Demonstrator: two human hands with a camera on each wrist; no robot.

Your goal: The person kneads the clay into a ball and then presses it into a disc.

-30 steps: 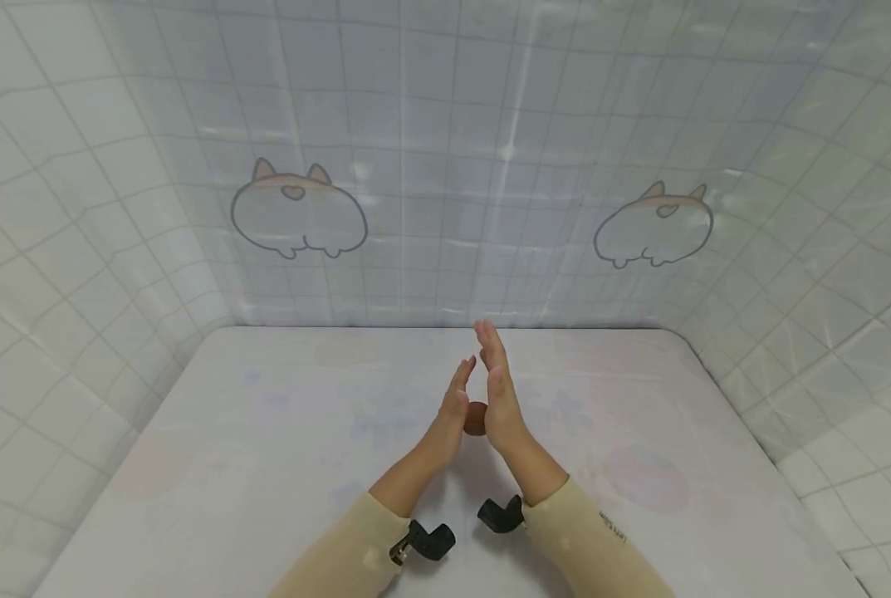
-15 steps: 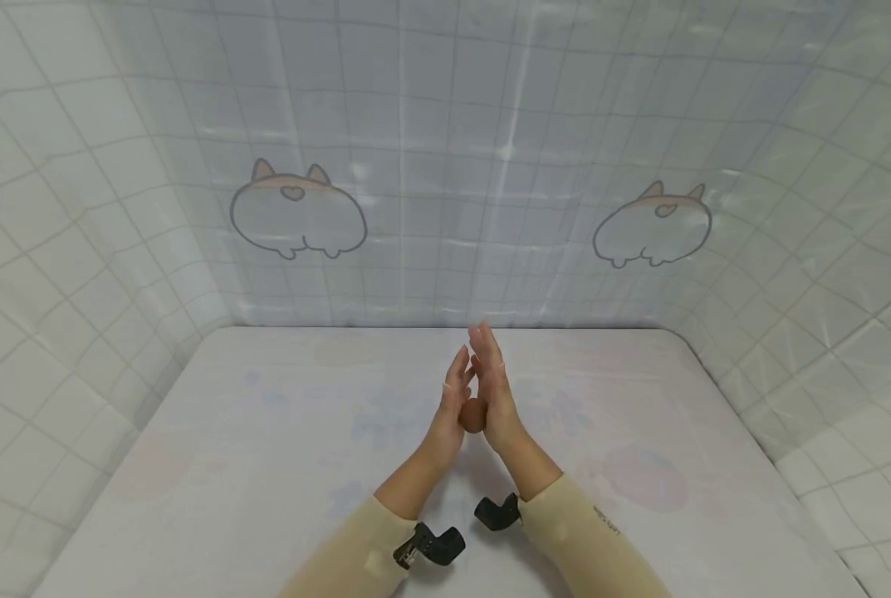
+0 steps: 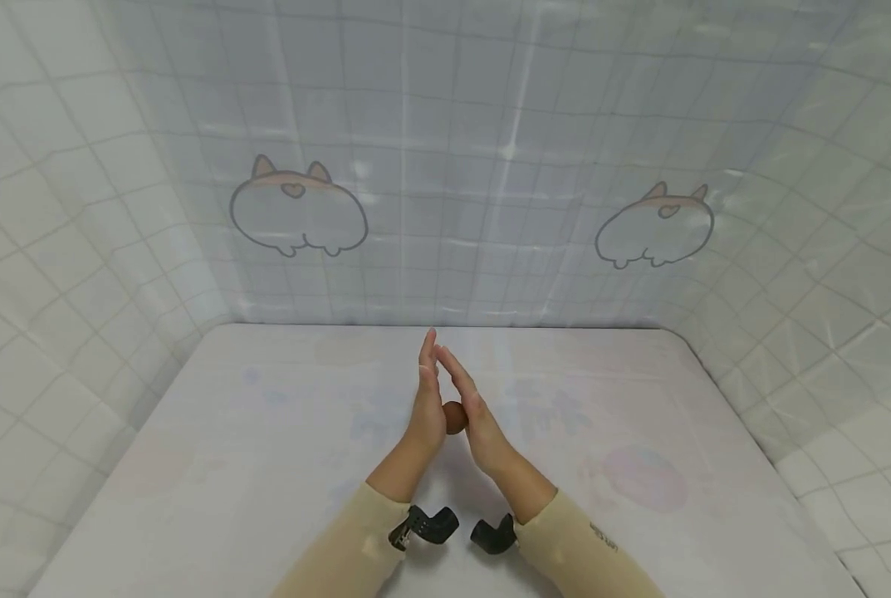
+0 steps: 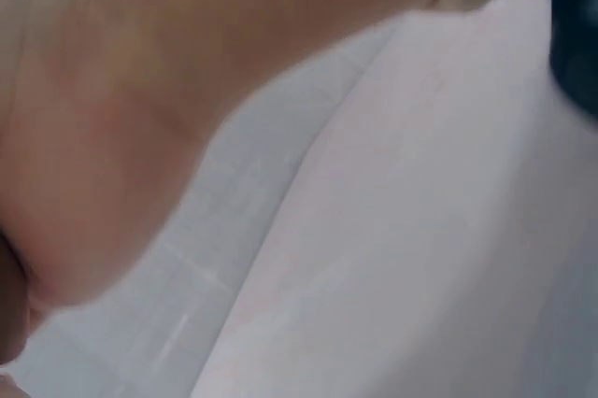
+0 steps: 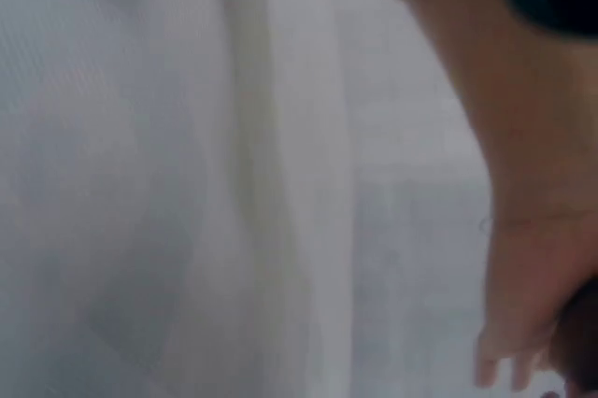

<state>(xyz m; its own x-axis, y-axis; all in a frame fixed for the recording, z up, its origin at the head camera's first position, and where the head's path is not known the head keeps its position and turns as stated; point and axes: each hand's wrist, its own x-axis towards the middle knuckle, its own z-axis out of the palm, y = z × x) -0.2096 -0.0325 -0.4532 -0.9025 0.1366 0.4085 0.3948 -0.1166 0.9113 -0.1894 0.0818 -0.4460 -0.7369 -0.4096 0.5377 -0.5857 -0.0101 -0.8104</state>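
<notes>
A small brown ball (image 3: 455, 418) sits between the two palms in the head view, low against the heels of the hands. My left hand (image 3: 426, 407) presses it from the left, fingers straight and pointing away from me. From the other side my right hand (image 3: 484, 430) presses it, its straight fingers leaning left until the fingertips meet the left hand's fingers. Only an edge of the ball (image 4: 11, 309) shows at the left border of the left wrist view. In the right wrist view the ball (image 5: 581, 337) appears dark beside the right palm, partly cut off.
A pale, faintly patterned tabletop (image 3: 266, 465) lies under the hands. Grid-patterned sheeting (image 3: 445, 166) with cartoon drawings rises behind it and along both sides. Black wrist mounts (image 3: 433, 525) stick out from the beige sleeves (image 3: 355, 540).
Both hands and the ball have shifted left. The palms have slid against each other: the right fingertips reached farther before, and now the left ones do.
</notes>
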